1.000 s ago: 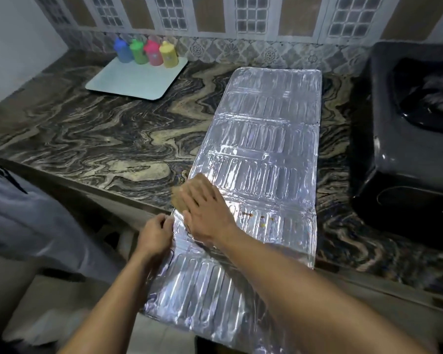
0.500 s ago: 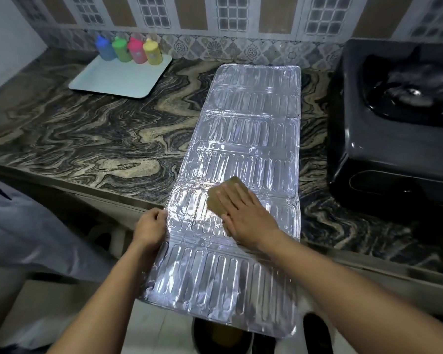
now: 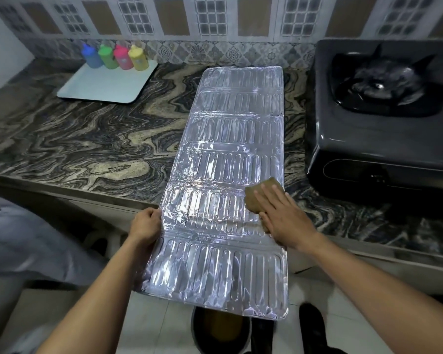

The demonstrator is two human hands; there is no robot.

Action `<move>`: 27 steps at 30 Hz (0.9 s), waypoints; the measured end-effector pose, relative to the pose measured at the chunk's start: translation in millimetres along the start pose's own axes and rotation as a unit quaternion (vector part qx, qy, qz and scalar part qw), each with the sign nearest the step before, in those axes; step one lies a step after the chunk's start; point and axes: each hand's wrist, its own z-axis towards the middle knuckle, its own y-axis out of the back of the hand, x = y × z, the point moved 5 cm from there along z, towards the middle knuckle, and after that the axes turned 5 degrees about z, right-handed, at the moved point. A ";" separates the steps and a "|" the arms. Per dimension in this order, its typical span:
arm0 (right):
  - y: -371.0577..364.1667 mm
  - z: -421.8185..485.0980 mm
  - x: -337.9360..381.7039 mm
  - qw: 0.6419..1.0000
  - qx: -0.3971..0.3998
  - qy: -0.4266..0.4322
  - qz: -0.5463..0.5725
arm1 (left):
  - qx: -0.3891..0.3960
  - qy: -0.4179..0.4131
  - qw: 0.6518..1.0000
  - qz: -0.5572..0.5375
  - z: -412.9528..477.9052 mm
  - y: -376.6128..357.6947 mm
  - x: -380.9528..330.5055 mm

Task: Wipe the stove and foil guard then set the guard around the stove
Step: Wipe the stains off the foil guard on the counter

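Observation:
A long silver foil guard [image 3: 230, 139] lies flat and unfolded on the marbled counter [image 3: 87, 141], its near end hanging past the counter edge. My left hand [image 3: 145, 224] pinches the guard's left edge. My right hand [image 3: 285, 217] lies flat on a tan-brown sponge [image 3: 257, 198], pressing it onto the guard near its right edge. The black gas stove [image 3: 376, 129] stands on the counter just right of the guard.
A white tray [image 3: 105, 85] at the back left carries several coloured bottles [image 3: 114, 56]. A tiled wall [image 3: 215, 19] runs behind the counter. A dark round bin [image 3: 219, 330] stands on the floor below the guard's overhang. Pale cloth [image 3: 23, 238] is at the left.
My right hand has slid the sponge across the guard from its left edge to its right edge. My left hand kept its hold on the left edge. The view shifted right toward the stove.

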 end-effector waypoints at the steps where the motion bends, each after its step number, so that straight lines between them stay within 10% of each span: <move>1: -1.5 -2.3 -5.3 1.000 0.004 -0.004 0.000 | 0.002 -0.001 1.000 0.002 -1.6 -0.7 -1.3; 11: 15.5 -11.7 -36.1 0.998 -0.059 -0.019 0.031 | 0.007 -0.011 1.000 0.009 -7.6 2.4 -9.4; 19: 99.9 44.2 26.8 0.949 -0.089 -0.045 0.298 | 0.016 -0.020 0.999 0.027 -8.7 6.8 -11.3; 27: 89.4 142.2 93.8 0.974 -0.051 0.030 0.218 | 0.020 -0.031 0.999 0.033 -4.1 7.1 -13.8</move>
